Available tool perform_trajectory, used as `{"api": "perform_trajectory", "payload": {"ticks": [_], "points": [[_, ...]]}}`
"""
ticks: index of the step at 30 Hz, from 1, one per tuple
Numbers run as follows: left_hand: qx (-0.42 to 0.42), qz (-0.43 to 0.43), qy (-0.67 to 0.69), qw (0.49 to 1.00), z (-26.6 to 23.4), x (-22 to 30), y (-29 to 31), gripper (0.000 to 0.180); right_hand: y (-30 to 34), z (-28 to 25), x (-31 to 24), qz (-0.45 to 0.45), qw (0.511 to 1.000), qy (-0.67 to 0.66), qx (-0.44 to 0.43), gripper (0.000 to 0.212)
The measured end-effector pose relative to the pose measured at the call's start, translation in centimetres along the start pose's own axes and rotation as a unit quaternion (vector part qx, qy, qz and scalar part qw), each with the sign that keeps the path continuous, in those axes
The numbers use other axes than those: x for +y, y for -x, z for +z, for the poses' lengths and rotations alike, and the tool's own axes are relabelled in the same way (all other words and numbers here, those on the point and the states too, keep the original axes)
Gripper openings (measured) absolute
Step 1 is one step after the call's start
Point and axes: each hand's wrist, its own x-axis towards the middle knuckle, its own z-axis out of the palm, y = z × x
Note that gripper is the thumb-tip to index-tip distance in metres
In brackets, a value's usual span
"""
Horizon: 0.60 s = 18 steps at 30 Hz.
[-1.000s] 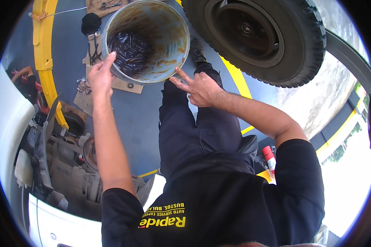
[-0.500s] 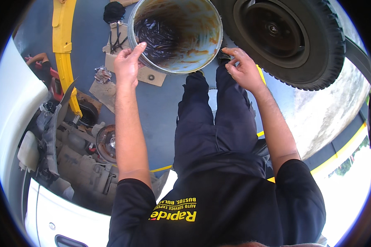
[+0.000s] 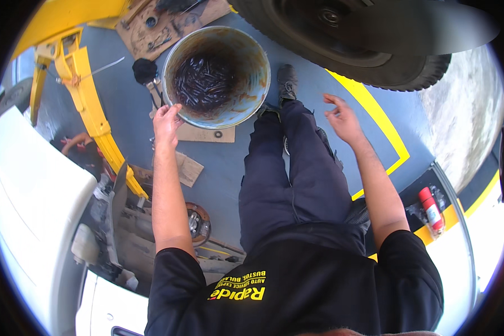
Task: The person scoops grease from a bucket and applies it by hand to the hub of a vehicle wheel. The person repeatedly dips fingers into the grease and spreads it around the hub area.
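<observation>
My left hand is closed on the near left rim of a bucket, thumb over the edge. The bucket is tilted so that its mouth faces me. Brown greasy smears coat its inner wall, and a mass of dark, shiny, oily pieces lies in the bottom; I cannot make out what they are. My right hand hangs in the air to the right of the bucket, apart from it. Its fingers are spread and slightly blurred, with nothing in them.
A large tyre overhangs the far right. Yellow lift arm stands left, beside a white vehicle body. Cardboard and tools lie on the floor. A red fire extinguisher is at right; another person's arm shows at left.
My view has shifted, bringing the fire extinguisher into sight. The bucket appears further left, still in my left hand. My right hand has moved away from the bucket's right side, its fingers spreading.
</observation>
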Motion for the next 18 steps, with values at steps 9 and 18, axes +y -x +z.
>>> {"api": "perform_trajectory", "payload": {"ticks": [9,18], "points": [[-0.023,0.009,-0.074,0.997,3.8,-0.4,-7.8,0.044,7.2,-5.4,13.7,0.204,0.970,-0.055,0.119,0.054],[-0.131,0.041,-0.118,0.984,3.2,-2.1,-12.6,0.071,12.9,4.8,21.1,0.266,0.947,-0.096,0.152,0.053]]}}
